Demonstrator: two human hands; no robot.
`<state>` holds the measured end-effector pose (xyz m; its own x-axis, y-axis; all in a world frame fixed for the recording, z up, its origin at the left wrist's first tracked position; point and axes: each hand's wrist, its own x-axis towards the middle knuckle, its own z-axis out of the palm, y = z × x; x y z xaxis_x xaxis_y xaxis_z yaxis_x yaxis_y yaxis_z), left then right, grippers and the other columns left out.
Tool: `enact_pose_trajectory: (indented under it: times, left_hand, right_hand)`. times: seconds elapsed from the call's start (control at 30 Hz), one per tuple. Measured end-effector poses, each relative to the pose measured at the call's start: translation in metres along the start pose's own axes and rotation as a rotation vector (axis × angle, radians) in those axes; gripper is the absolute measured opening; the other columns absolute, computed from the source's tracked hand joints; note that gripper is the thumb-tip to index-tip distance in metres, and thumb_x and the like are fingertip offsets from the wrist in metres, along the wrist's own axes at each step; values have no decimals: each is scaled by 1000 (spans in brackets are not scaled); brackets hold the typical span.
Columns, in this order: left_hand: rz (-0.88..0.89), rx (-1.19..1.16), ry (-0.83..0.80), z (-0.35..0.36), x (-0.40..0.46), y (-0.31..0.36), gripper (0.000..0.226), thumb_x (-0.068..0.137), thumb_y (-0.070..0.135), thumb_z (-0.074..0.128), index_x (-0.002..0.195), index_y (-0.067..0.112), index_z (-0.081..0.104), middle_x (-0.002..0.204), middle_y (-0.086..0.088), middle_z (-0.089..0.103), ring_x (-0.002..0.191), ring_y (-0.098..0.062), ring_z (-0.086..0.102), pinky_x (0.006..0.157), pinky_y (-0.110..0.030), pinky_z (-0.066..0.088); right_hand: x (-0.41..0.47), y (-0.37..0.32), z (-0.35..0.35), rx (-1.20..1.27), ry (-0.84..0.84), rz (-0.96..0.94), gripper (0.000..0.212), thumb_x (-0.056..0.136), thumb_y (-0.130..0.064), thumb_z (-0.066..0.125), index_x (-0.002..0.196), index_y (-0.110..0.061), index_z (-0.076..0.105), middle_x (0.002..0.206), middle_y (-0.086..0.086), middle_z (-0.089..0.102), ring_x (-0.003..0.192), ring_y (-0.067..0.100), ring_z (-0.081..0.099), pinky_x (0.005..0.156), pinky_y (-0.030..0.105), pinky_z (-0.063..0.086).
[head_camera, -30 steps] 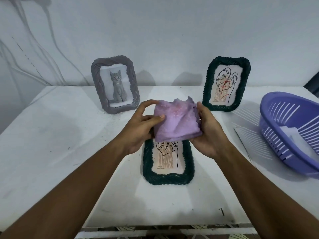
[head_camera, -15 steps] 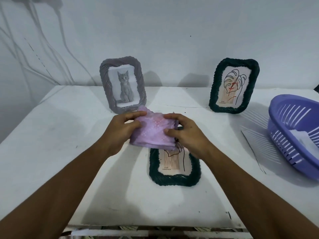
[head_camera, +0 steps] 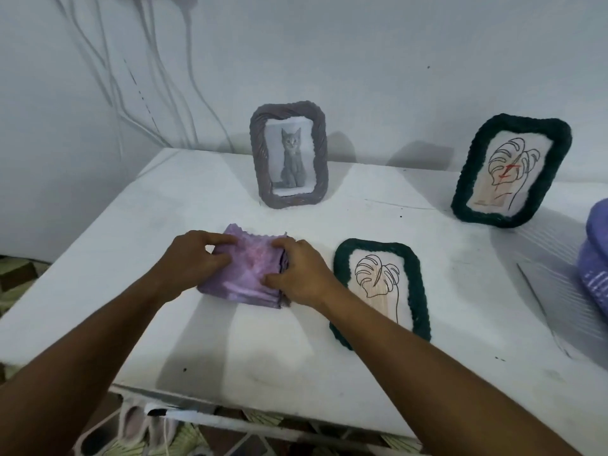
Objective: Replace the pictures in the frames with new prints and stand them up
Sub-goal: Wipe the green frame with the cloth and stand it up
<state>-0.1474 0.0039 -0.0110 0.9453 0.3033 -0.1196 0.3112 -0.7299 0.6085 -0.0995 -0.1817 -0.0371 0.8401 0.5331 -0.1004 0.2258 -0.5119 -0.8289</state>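
Observation:
A folded purple cloth (head_camera: 245, 281) lies on the white table (head_camera: 230, 350). My left hand (head_camera: 194, 258) grips its left edge with curled fingers. My right hand (head_camera: 299, 274) pinches its right edge. Just right of my right hand a dark green frame (head_camera: 411, 281) lies flat, face up, showing a leaf line drawing; my right forearm crosses its lower left corner. A grey frame (head_camera: 289, 156) with a cat picture stands upright at the back. A second dark green frame (head_camera: 513, 169) with a leaf drawing stands at the back right.
A purple plastic basket (head_camera: 595, 258) sits at the right edge of the table, cut off by the view. A thin clear sheet (head_camera: 539, 307) lies beside it. The wall runs close behind the standing frames. The table's front edge is near my forearms.
Both hands have carried the purple cloth down and to the left, off the flat green frame, and set it on the table. The flat frame's picture is now uncovered.

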Motion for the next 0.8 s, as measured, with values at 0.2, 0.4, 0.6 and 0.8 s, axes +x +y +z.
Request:
enact_pose_trajectory:
  times: [0.2,0.4,0.6,0.8]
  left_hand:
    - [40,233,-13,9,6,-8,37,83,12,59,119,22,67,116,-12,62,99,-24,57,79,-21,35]
    - [17,489,23,17,15,-4,36,80,32,53,113,22,65,100,-11,54,89,-28,52,79,-35,46]
    - [285,233,-6,37,4,46,19,83,17,61,101,18,67,91,-3,55,82,-17,55,75,-27,41]
    - [439,84,-246,72,3,75,28,90,23,61,118,29,60,94,4,56,71,-4,52,68,-20,43]
  right_hand:
    - [-2,4,3,-167,-50,27,61,83,-23,67,138,-17,41,128,13,44,114,30,51,94,31,43]
    - [-14,8,-25,-218,0,-87,51,87,-26,63,135,-23,46,114,5,52,99,18,52,79,25,38]
    - [-39,38,-85,-192,209,46,34,90,-33,58,124,-31,53,101,-9,62,84,7,59,66,19,46]
    - [-63,74,-134,-317,274,288,31,90,-27,60,120,-22,54,104,3,63,80,14,55,64,21,41]
